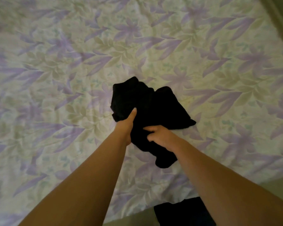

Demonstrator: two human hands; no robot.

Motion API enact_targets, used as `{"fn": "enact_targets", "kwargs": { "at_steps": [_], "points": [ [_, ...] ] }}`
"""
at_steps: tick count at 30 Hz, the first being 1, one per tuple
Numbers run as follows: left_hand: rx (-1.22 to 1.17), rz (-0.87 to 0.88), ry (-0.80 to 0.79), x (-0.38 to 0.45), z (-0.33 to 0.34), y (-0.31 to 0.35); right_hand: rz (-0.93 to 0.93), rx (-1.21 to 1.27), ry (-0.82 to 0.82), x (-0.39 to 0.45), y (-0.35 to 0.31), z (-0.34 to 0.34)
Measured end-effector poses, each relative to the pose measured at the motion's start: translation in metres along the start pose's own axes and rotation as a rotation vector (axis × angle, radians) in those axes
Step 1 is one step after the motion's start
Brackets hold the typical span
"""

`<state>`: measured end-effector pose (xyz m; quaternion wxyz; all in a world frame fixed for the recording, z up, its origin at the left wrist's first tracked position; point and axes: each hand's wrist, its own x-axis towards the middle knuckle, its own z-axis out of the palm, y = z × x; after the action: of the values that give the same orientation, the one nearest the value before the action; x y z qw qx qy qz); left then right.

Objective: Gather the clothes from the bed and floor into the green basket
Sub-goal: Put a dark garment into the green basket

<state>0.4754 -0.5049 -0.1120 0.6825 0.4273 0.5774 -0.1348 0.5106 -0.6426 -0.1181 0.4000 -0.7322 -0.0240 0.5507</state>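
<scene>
On the bed (55,79), both hands grip black garment (147,101)

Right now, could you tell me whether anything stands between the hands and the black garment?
Nothing does: the left hand and right hand both already grip the black garment on the bed. The basket is out of view.

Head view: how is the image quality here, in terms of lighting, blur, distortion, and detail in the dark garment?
Head view: dim, warm light; soft overall, with the floral sheet smeared toward the edges; wide-angle stretch in the forearms; the black garment is a near-featureless dark mass, so folds are unreadable; left hand and right hand each hold it in a grip, reasonably sharp.
</scene>
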Motion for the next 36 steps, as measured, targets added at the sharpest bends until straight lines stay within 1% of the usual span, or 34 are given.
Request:
{"fn": "enact_targets", "kwargs": {
  "at_steps": [2, 4, 5, 7, 8, 9, 10, 12, 13, 14, 15, 16, 18, 19, 21, 23, 25, 26, 27, 29, 31, 33, 34, 36],
  "points": [
    [-0.042, 0.026, 0.047, 0.000, -0.025, -0.011, 0.010, 0.062, -0.032, -0.004, 0.008, 0.017],
    [-0.093, 0.077, 0.046, -0.003, -0.053, -0.021, -0.012, 0.153, -0.086, -0.008, 0.011, 0.040],
    [-0.110, 0.106, 0.025, -0.004, -0.061, -0.023, -0.025, 0.262, -0.124, -0.009, 0.012, 0.048],
    [-0.098, 0.157, -0.033, -0.014, -0.078, -0.023, -0.006, 0.560, -0.166, -0.008, 0.004, 0.067],
    [-0.072, 0.171, -0.077, -0.020, -0.084, -0.022, 0.028, 0.670, -0.135, -0.007, -0.003, 0.074],
    [-0.049, 0.177, -0.123, -0.027, -0.090, -0.020, 0.071, 0.720, -0.080, -0.002, -0.010, 0.081],
    [-0.030, 0.172, -0.173, -0.036, -0.096, -0.018, 0.118, 0.724, -0.005, 0.002, -0.018, 0.088],
    [-0.046, 0.142, -0.267, -0.050, -0.109, -0.013, 0.189, 0.625, 0.132, 0.008, -0.032, 0.097],
    [-0.082, 0.134, -0.284, -0.056, -0.120, -0.010, 0.190, 0.611, 0.180, 0.009, -0.037, 0.102],
    [-0.112, 0.134, -0.270, -0.059, -0.131, -0.008, 0.169, 0.647, 0.210, 0.010, -0.041, 0.103],
    [-0.137, 0.147, -0.237, -0.062, -0.145, -0.005, 0.117, 0.696, 0.224, 0.009, -0.048, 0.106],
    [-0.156, 0.163, -0.171, -0.066, -0.159, -0.002, 0.062, 0.747, 0.236, 0.005, -0.054, 0.107],
    [-0.173, 0.168, 0.012, -0.069, -0.177, 0.001, 0.024, 0.833, 0.289, 0.003, -0.063, 0.104],
    [-0.196, 0.164, 0.103, -0.069, -0.184, 0.003, 0.036, 0.869, 0.325, 0.004, -0.065, 0.103],
    [-0.291, 0.164, 0.233, -0.068, -0.206, 0.003, 0.068, 0.907, 0.400, 0.005, -0.067, 0.107],
    [-0.407, 0.135, 0.323, -0.064, -0.228, -0.001, 0.097, 0.960, 0.486, 0.005, -0.065, 0.110],
    [-0.501, 0.093, 0.429, -0.063, -0.258, -0.011, 0.107, 1.064, 0.519, 0.002, -0.063, 0.119],
    [-0.548, 0.075, 0.454, -0.063, -0.272, -0.018, 0.115, 1.088, 0.518, 0.000, -0.062, 0.123],
    [-0.584, 0.069, 0.468, -0.063, -0.282, -0.024, 0.131, 1.064, 0.517, 0.001, -0.060, 0.127],
    [-0.607, 0.069, 0.464, -0.065, -0.302, -0.036, 0.212, 0.933, 0.504, 0.001, -0.053, 0.141],
    [-0.623, 0.057, 0.417, -0.065, -0.322, -0.050, 0.264, 0.690, 0.475, 0.002, -0.049, 0.167],
    [-0.669, 0.054, 0.369, -0.067, -0.334, -0.065, 0.228, 0.399, 0.375, -0.004, -0.047, 0.199],
    [-0.693, 0.048, 0.355, -0.070, -0.335, -0.070, 0.227, 0.293, 0.309, -0.007, -0.048, 0.213],
    [-0.744, 0.045, 0.337, -0.076, -0.342, -0.082, 0.296, 0.163, 0.165, -0.013, -0.052, 0.250]
  ]
}}
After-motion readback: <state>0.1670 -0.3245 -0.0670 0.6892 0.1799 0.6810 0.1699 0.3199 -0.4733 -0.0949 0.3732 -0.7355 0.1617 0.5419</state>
